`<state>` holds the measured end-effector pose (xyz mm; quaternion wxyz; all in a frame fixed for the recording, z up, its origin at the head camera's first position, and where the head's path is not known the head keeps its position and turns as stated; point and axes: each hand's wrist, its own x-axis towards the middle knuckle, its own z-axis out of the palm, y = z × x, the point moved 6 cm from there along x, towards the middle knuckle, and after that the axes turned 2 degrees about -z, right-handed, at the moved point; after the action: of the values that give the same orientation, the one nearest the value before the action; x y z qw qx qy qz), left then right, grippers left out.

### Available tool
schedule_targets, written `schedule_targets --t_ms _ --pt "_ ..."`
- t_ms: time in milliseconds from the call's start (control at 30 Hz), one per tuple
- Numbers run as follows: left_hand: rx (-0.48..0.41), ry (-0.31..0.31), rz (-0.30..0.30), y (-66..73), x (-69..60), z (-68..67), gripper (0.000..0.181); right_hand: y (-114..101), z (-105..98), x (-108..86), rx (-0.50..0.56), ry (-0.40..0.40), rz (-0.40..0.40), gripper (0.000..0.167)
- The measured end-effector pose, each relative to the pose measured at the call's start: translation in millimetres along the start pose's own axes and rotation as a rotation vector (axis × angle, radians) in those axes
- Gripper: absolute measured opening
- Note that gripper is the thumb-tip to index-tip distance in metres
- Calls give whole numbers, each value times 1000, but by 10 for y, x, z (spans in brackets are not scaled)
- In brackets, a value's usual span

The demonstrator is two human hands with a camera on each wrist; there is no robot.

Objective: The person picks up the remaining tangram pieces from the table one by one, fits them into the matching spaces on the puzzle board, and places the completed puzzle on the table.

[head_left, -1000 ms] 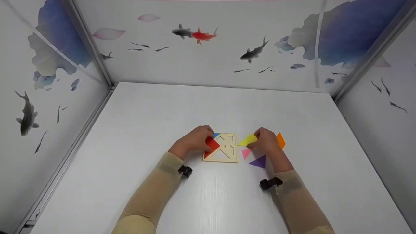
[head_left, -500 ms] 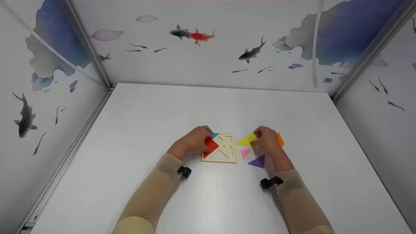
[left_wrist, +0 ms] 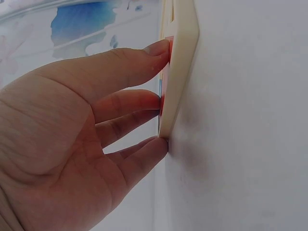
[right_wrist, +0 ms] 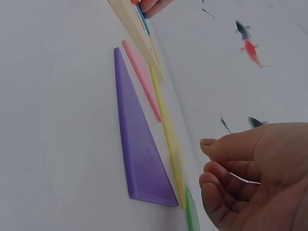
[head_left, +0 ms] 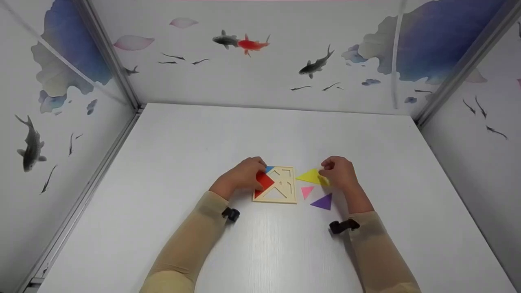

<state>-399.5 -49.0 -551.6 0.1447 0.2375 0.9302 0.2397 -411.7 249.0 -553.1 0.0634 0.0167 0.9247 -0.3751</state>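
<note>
My left hand point(head_left: 243, 174) rests on the left side of a pale wooden tangram board point(head_left: 295, 191). In the left wrist view its thumb and fingertips press on the red piece point(left_wrist: 166, 79) and the board's edge. A blue piece point(head_left: 270, 168) shows at the board's top. Beside the yellow piece point(head_left: 310, 176) hovers my right hand point(head_left: 341, 173), loosely curled, with nothing visible between the fingers. Pink point(head_left: 307, 192) and purple triangles point(head_left: 324, 202) lie nearer me. A green piece point(right_wrist: 191, 209) shows below the right hand in the right wrist view. The orange piece is hidden.
Everything lies on a white table point(head_left: 195, 134). White panels painted with fish point(head_left: 253, 44) enclose its back and sides. Several recesses show in the board's right part.
My right hand has let go of the yellow piece and moved slightly right and up. The orange piece has gone out of sight behind it. My left hand stays put.
</note>
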Motion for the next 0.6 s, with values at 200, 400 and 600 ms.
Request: schedule_targets --t_ms 200,400,600 --pt "-2 5 -13 2 -8 -4 38 -59 71 -14 -89 -31 -9 41" --pt "-7 7 6 27 -17 -24 33 -119 157 -34 -139 -68 -3 51" --pt "-13 -1 -17 10 -5 -12 35 -186 193 -67 -190 -90 8 50"
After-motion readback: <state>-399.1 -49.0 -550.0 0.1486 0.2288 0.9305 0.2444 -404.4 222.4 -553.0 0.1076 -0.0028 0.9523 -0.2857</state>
